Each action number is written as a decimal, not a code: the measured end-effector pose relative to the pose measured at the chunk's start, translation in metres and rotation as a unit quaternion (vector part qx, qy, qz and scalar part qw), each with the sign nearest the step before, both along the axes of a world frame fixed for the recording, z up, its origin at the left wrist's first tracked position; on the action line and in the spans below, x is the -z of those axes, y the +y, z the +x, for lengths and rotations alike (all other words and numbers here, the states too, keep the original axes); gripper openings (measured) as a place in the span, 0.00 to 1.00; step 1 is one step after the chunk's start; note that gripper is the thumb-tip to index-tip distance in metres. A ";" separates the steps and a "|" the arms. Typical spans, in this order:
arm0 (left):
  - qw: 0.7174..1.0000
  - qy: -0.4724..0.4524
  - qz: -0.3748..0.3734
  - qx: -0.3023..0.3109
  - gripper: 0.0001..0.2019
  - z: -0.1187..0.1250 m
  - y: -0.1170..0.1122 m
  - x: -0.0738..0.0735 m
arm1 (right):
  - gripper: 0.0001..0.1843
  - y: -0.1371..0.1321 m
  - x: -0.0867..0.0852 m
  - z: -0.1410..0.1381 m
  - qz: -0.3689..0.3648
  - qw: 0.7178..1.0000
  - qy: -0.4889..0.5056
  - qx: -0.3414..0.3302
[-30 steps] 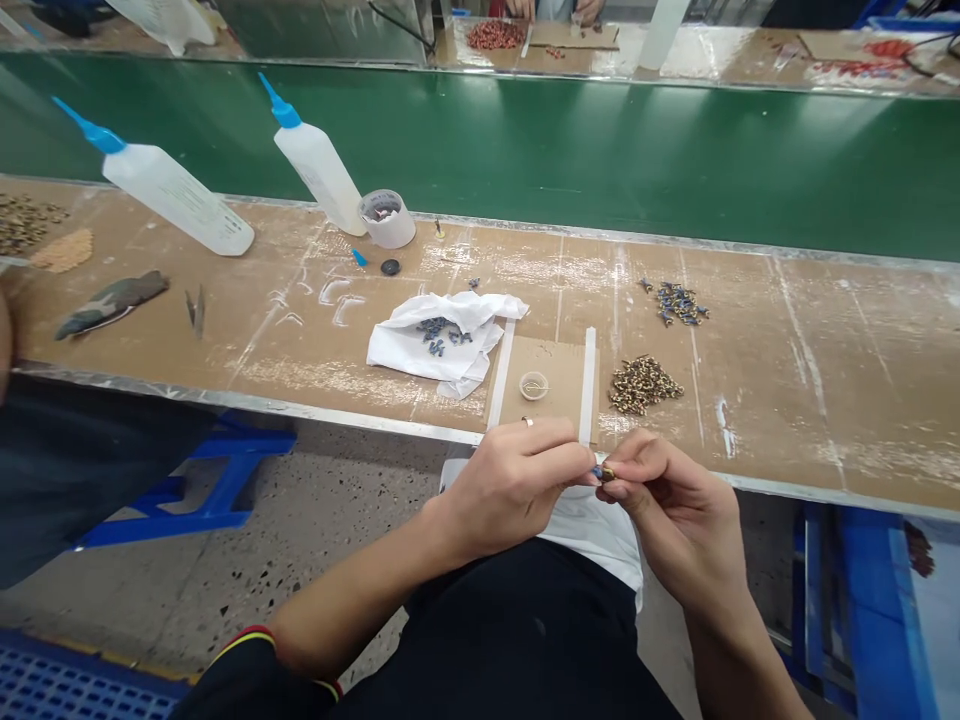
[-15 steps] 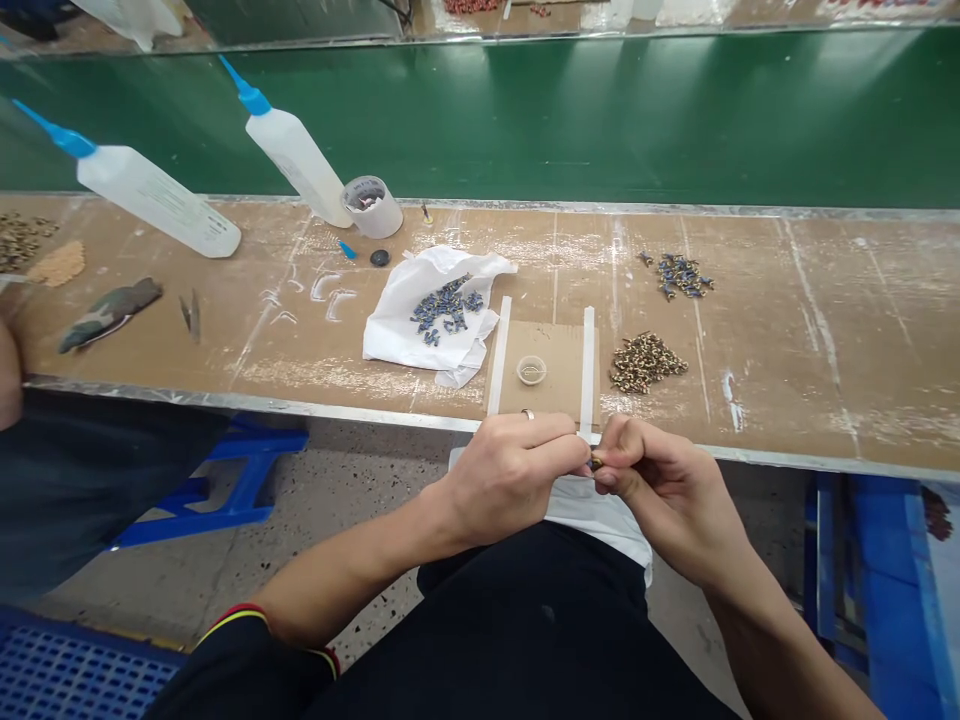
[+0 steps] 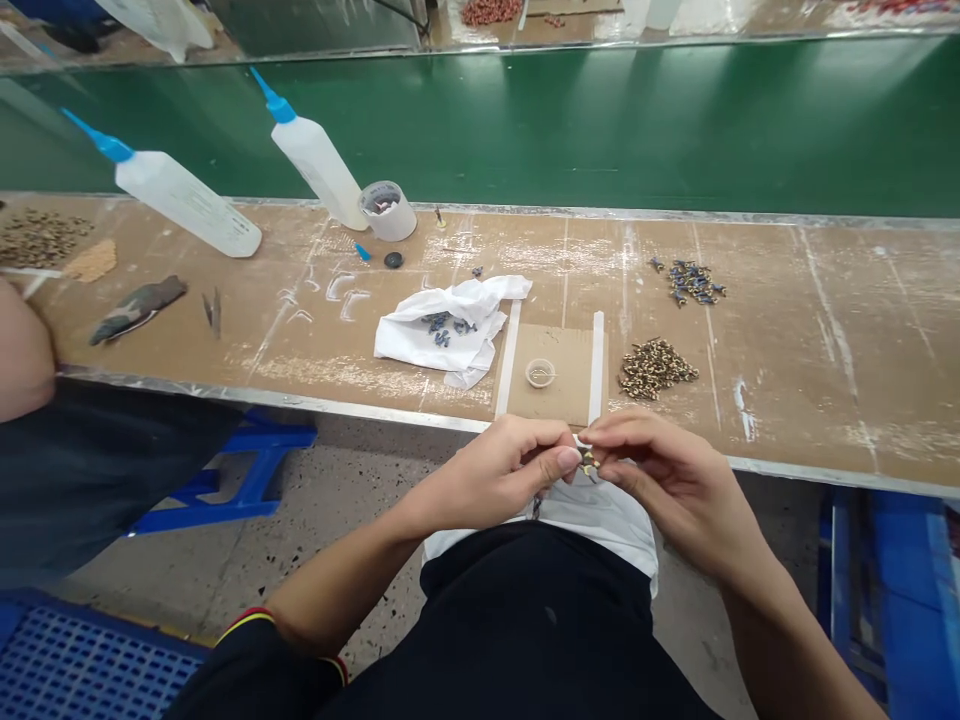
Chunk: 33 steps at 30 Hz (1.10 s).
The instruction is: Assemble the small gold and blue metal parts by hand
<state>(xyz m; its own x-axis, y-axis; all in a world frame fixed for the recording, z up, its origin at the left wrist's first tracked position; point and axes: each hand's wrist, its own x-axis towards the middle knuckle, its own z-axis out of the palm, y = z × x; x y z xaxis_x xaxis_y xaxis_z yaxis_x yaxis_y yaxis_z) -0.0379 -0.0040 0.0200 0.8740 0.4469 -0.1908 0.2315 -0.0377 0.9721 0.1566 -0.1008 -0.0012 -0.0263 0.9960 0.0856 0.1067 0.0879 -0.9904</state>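
Brass-ish part: tiny piece (image 3: 588,462) pinched between both hands, low centre of the frame, just off the bench (image 3: 825,330) edge
Left hand: (image 3: 499,475) fingers closed tight on the piece from the left
Right hand: (image 3: 667,480) fingers closed on it from the right
Cardboard pad: (image 3: 570,385) just above the hands, little clear cup (image 3: 540,373) on it
Brass pile: (image 3: 656,366) right of the pad
White cloth: (image 3: 450,325) left of the pad, blue bits on it
Bottles: two squeeze bottles (image 3: 319,160) upper left, lying tilted
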 end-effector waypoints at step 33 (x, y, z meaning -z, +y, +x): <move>0.907 -0.086 0.406 -0.067 0.13 0.016 -0.014 0.017 | 0.07 -0.016 0.005 -0.022 -0.005 0.991 -0.002 0.131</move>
